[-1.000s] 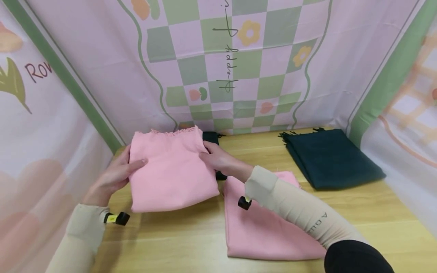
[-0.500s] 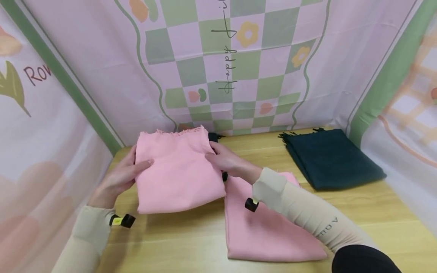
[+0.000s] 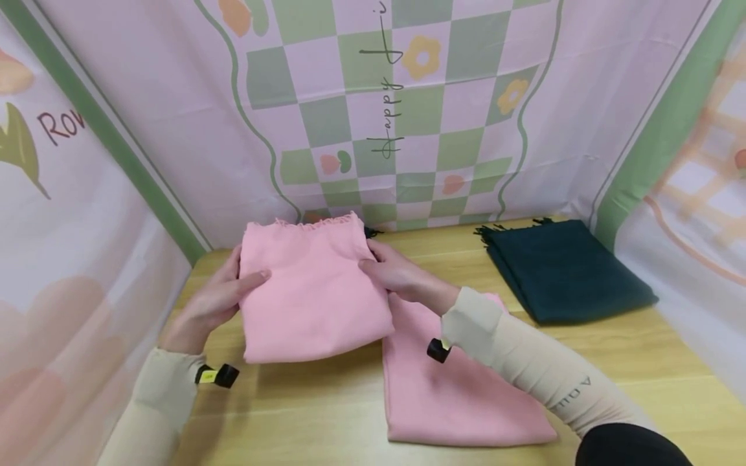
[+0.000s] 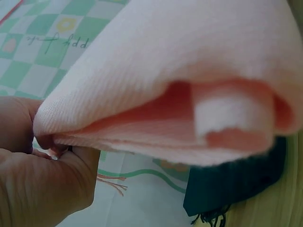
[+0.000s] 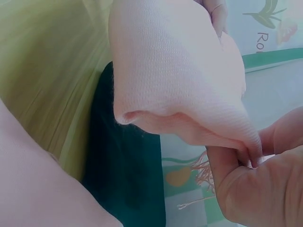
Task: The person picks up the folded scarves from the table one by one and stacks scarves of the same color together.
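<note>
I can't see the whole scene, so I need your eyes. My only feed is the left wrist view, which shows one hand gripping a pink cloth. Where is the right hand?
Observer: The head view shows the right hand gripping the right edge of the held-up pink cloth.
Operator: Got it. Is there another pink one?
Observer: Yes, a second pink cloth lies on the table, to the right of the one being held.
Operator: And what is farther over on that side?
Observer: A folded dark cloth lies near the right end, close to the back.
</note>
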Action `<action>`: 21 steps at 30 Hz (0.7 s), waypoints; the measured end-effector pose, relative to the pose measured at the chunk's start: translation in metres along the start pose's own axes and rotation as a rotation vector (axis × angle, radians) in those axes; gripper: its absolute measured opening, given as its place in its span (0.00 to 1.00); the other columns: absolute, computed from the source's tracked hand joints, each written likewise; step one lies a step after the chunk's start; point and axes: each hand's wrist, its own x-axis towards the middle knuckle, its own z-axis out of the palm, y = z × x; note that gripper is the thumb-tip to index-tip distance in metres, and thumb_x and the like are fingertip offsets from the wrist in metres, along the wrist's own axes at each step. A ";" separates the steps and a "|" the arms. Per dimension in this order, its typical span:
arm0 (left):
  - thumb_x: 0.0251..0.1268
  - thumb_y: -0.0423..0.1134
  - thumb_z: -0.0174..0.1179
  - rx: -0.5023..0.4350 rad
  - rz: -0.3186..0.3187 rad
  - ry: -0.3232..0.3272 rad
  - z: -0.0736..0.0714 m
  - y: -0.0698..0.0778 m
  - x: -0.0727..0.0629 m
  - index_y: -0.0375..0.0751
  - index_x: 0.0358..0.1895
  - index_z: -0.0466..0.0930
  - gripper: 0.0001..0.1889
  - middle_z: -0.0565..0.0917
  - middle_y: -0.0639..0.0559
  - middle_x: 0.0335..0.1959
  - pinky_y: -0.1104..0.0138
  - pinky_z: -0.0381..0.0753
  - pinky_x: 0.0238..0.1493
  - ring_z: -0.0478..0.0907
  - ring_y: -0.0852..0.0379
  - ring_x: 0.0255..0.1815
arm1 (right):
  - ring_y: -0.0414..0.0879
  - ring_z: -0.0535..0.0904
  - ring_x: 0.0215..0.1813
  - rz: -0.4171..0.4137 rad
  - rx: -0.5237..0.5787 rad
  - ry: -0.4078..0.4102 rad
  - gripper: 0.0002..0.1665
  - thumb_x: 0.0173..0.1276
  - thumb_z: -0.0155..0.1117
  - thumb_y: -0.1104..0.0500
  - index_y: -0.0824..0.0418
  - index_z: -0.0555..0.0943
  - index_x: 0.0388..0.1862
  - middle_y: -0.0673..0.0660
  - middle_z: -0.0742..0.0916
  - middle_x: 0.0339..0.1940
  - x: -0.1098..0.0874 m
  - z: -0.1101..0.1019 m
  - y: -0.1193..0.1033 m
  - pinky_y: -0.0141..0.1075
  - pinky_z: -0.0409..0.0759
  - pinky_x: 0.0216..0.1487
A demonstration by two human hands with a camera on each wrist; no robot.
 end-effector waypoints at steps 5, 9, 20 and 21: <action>0.78 0.34 0.56 -0.017 -0.004 -0.012 0.004 -0.001 0.003 0.53 0.83 0.33 0.44 0.63 0.34 0.72 0.56 0.86 0.49 0.82 0.50 0.53 | 0.50 0.83 0.48 0.012 0.014 0.001 0.29 0.83 0.45 0.61 0.56 0.60 0.80 0.64 0.79 0.63 -0.006 -0.003 -0.001 0.43 0.85 0.45; 0.78 0.33 0.55 -0.020 -0.004 -0.019 0.008 -0.001 0.003 0.54 0.83 0.32 0.44 0.62 0.34 0.73 0.56 0.86 0.49 0.82 0.50 0.53 | 0.49 0.84 0.48 0.015 0.015 -0.001 0.29 0.83 0.45 0.61 0.55 0.60 0.80 0.65 0.80 0.63 -0.009 -0.006 0.000 0.44 0.85 0.45; 0.79 0.33 0.55 -0.035 0.007 -0.041 0.017 0.001 0.006 0.57 0.83 0.32 0.45 0.63 0.33 0.72 0.55 0.87 0.47 0.83 0.48 0.50 | 0.50 0.85 0.49 0.014 0.033 -0.008 0.31 0.83 0.45 0.61 0.55 0.57 0.82 0.67 0.80 0.62 -0.016 -0.015 0.002 0.46 0.86 0.46; 0.79 0.33 0.55 -0.037 0.008 -0.043 0.018 0.001 0.006 0.58 0.83 0.32 0.45 0.63 0.34 0.72 0.55 0.87 0.47 0.83 0.48 0.50 | 0.50 0.85 0.49 0.016 0.033 -0.008 0.31 0.84 0.45 0.60 0.55 0.57 0.82 0.67 0.80 0.63 -0.017 -0.016 0.002 0.46 0.86 0.46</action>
